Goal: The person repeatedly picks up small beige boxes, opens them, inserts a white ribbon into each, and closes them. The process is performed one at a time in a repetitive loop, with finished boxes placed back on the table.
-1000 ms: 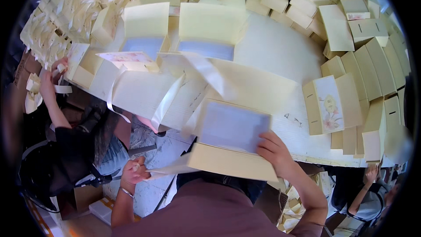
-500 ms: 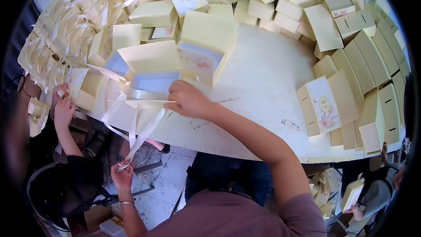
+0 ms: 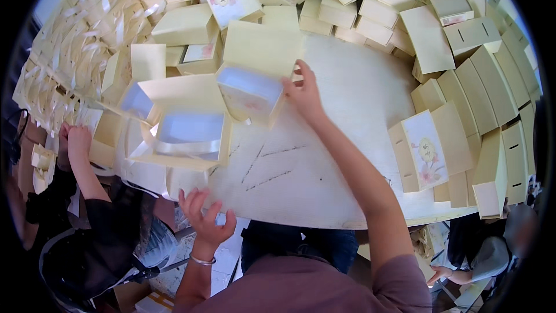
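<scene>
A cream gift box [image 3: 263, 107] with a light blue inside and a floral front stands open on the table, its lid raised at the back. My right hand [image 3: 306, 93] is closed at this box's right edge, fingers bent over the side wall. Left of it, another open cream box [image 3: 226, 139] has a white ribbon [image 3: 188, 148] lying across its blue inside. My left hand [image 3: 207, 220] is in front of the table's near edge with its fingers spread, holding nothing.
Cream boxes [image 3: 185, 24] are piled at the back, and a heap with white ribbons [image 3: 75, 40] fills the far left. More boxes [image 3: 483, 87] stand in rows at the right. A co-worker's hands [image 3: 78, 139] are at the left; another person's hand [image 3: 440, 274] shows lower right.
My left hand has let go of the white ribbon and moved right, opening. My right hand has left the near box's flap and reached right and away to the other open box.
</scene>
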`<action>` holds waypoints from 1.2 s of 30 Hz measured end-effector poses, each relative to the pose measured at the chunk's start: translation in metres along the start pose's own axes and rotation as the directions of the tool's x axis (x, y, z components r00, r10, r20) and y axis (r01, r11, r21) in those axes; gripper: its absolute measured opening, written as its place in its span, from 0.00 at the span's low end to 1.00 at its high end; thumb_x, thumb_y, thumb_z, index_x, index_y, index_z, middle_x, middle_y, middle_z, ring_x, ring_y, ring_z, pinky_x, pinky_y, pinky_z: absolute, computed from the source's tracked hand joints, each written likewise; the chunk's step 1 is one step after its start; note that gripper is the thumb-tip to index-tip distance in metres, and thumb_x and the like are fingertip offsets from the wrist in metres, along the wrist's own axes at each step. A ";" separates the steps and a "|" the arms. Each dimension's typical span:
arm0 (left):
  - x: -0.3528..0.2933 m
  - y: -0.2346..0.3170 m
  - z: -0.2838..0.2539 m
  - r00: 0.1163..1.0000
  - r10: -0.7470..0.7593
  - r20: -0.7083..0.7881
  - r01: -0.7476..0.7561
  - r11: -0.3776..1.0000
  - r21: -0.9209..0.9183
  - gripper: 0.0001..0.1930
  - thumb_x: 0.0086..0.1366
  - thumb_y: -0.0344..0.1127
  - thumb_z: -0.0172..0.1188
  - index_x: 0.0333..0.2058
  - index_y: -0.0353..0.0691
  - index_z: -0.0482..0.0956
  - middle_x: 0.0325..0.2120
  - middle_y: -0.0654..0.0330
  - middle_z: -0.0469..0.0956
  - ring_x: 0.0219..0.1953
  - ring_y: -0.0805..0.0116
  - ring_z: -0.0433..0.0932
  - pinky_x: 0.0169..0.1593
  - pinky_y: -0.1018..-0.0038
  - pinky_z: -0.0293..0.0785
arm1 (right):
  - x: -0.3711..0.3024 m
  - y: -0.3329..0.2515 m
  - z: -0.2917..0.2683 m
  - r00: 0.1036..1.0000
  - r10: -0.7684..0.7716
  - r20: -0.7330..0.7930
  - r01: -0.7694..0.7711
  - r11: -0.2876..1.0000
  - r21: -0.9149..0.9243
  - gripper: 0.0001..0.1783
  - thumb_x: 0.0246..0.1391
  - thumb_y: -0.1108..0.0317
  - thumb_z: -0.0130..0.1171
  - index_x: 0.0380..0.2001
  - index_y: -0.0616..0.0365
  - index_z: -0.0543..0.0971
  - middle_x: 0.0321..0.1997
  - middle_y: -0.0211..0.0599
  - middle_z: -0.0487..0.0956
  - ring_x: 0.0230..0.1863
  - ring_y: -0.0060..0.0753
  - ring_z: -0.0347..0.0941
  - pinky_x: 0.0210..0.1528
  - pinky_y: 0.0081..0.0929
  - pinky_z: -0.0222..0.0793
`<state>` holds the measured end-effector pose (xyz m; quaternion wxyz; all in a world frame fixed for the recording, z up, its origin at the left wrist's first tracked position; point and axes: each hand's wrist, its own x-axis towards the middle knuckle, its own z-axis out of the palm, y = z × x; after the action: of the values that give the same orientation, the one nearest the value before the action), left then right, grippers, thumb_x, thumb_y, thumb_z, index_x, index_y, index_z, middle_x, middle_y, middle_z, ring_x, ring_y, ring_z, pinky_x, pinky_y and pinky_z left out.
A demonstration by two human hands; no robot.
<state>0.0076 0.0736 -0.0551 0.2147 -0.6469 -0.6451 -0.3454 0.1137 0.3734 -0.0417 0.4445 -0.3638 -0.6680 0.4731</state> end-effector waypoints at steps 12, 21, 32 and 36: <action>0.038 -0.041 0.026 0.810 -0.527 -0.257 0.498 0.850 -0.173 0.34 0.49 0.25 0.55 0.55 0.36 0.48 0.55 0.47 0.47 0.59 0.53 0.47 0.60 0.61 0.44 | 0.009 -0.008 0.018 0.941 0.064 0.333 0.007 0.978 -0.209 0.27 0.51 0.62 0.46 0.55 0.54 0.60 0.35 0.45 0.71 0.29 0.34 0.68 0.34 0.27 0.65; 0.023 -0.051 0.028 0.613 -0.735 -0.291 0.567 0.666 -0.485 0.34 0.57 0.28 0.49 0.58 0.38 0.40 0.55 0.48 0.49 0.59 0.57 0.50 0.59 0.64 0.47 | 0.031 -0.012 0.019 0.875 -0.388 0.289 0.484 0.696 -0.531 0.24 0.42 0.64 0.54 0.46 0.59 0.67 0.42 0.44 0.68 0.42 0.45 0.66 0.38 0.36 0.67; 0.017 -0.058 0.027 0.668 -0.656 -0.352 0.478 0.740 -0.473 0.36 0.56 0.36 0.53 0.57 0.38 0.41 0.55 0.49 0.49 0.59 0.59 0.49 0.60 0.63 0.44 | 0.028 -0.007 -0.059 0.939 -0.333 -0.080 0.266 0.855 -0.445 0.05 0.51 0.74 0.45 0.29 0.61 0.71 0.23 0.43 0.72 0.26 0.41 0.70 0.31 0.30 0.66; 0.032 -0.037 0.014 0.786 -0.282 -0.550 0.279 0.956 -0.092 0.32 0.55 0.37 0.53 0.53 0.36 0.46 0.51 0.48 0.53 0.57 0.52 0.52 0.59 0.56 0.47 | -0.019 -0.020 -0.106 0.934 -0.246 -0.261 0.134 0.914 -0.383 0.06 0.55 0.72 0.44 0.30 0.62 0.71 0.22 0.40 0.72 0.23 0.36 0.66 0.28 0.22 0.62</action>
<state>-0.0283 0.1089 -0.0474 0.3378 -0.4156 -0.6421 -0.5486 0.2183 0.3828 -0.0111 0.5121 -0.4397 -0.6992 0.2357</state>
